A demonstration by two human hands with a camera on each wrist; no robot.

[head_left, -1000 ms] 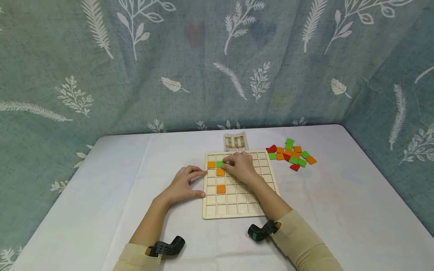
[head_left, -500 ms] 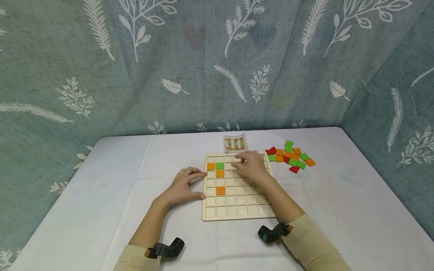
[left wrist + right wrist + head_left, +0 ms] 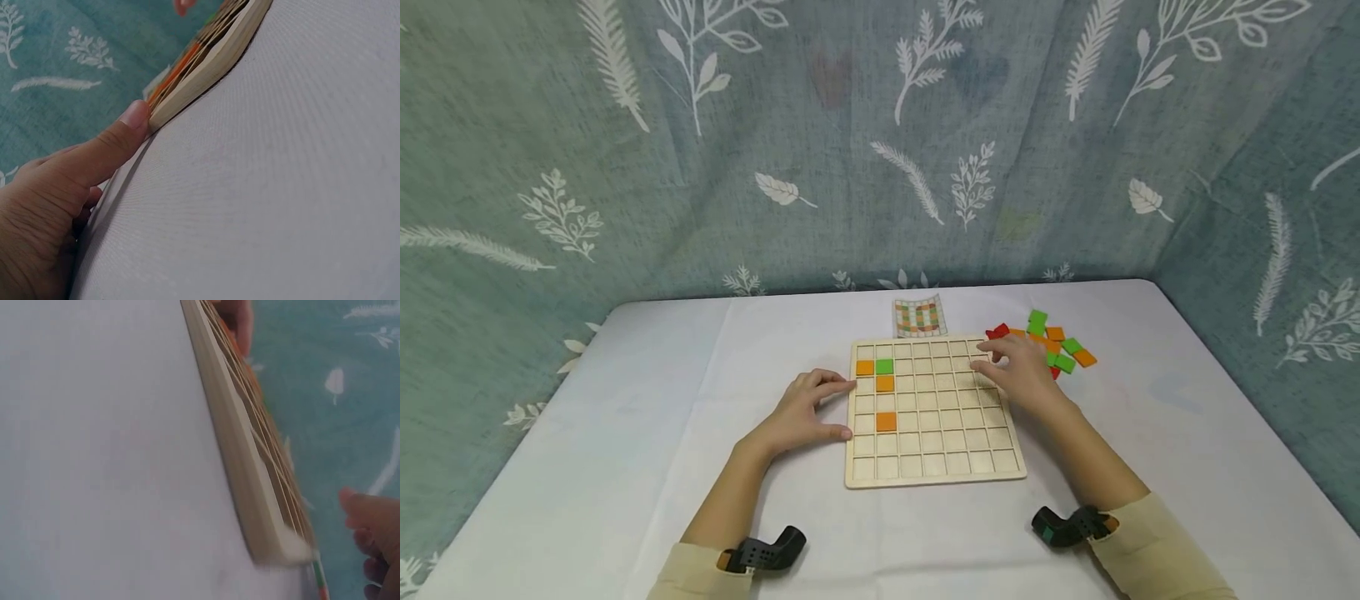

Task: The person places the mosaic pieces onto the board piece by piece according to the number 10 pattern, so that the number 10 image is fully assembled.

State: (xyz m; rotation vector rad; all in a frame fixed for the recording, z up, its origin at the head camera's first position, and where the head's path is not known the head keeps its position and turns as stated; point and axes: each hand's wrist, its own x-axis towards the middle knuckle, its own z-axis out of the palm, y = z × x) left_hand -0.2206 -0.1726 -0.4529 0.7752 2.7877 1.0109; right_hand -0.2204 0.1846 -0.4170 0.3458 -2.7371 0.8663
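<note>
A wooden grid board lies on the table, holding a green square tile and three orange tiles; one orange tile sits lower down. My left hand is at the board's left edge, thumb and fingers spread apart. In the left wrist view its thumb presses against the board's side. My right hand is over the board's upper right corner, its thumb and index finger apart with nothing between them. It partly covers a heap of loose tiles in green, orange and red.
A pattern card with a coloured grid lies just behind the board. White cloth covers the table, and a leaf-printed curtain hangs along its back. Each wrist wears a black camera mount.
My right hand has left the green tile in its square and moved right across the board to the loose tiles. My left hand has stayed at the board's edge.
</note>
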